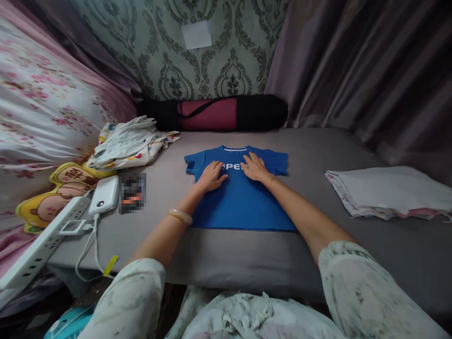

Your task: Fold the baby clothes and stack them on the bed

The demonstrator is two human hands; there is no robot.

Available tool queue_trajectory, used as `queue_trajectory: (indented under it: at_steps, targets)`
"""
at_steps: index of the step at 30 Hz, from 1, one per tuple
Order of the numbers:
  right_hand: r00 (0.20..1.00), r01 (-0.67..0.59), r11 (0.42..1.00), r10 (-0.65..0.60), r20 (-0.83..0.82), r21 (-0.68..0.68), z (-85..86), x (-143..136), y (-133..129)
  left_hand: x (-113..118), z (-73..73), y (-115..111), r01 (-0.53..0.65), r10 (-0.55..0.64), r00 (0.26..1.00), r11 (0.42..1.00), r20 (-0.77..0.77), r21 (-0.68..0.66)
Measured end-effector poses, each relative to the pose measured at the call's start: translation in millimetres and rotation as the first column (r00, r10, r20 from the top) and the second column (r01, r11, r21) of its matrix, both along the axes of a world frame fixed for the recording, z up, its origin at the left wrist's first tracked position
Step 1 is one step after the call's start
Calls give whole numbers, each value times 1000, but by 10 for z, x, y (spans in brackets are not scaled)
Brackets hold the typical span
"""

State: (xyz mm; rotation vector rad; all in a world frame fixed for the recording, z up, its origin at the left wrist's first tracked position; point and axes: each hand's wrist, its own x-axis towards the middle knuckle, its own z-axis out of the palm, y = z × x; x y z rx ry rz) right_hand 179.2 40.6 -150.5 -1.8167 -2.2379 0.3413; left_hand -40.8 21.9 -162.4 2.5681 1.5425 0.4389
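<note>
A blue T-shirt point(243, 202) with white lettering across its chest lies spread flat on the grey sheet, its neckline pointing away from me. My left hand point(212, 176) rests on the left part of the chest beside the round logo, fingers apart. On the right part of the chest lies my right hand point(254, 166), fingers spread and covering some of the letters. Neither hand grips the cloth. A pale bangle point(181, 216) circles my left wrist.
Folded pale cloths point(391, 190) lie at the right. At the left are piled clothes point(129, 141), a white power bank point(105, 194), a power strip point(45, 240) with cables and a yellow cushion point(52, 202). A black and red roll bag point(215, 113) lies along the wall.
</note>
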Motion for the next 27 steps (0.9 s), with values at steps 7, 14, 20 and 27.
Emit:
queue_trajectory:
  at_steps: [7, 14, 20, 27]
  targets:
    - [976, -124, 992, 126, 177, -23, -135, 331, -248, 58, -75, -268, -75, 51, 985, 987, -164, -142]
    - [923, -346, 938, 336, 187, 20, -134, 328, -911, 0, 52, -821, -90, 44, 969, 980, -244, -179]
    - [867, -489, 872, 486, 108, -1, -18, 164, -1419, 136, 93, -1258, 8, -52, 977, 978, -206, -210]
    - [820, -571, 821, 570, 62, -3, 71, 166, -1820, -15, 9, -1466, 121, -133, 986, 985, -100, -123]
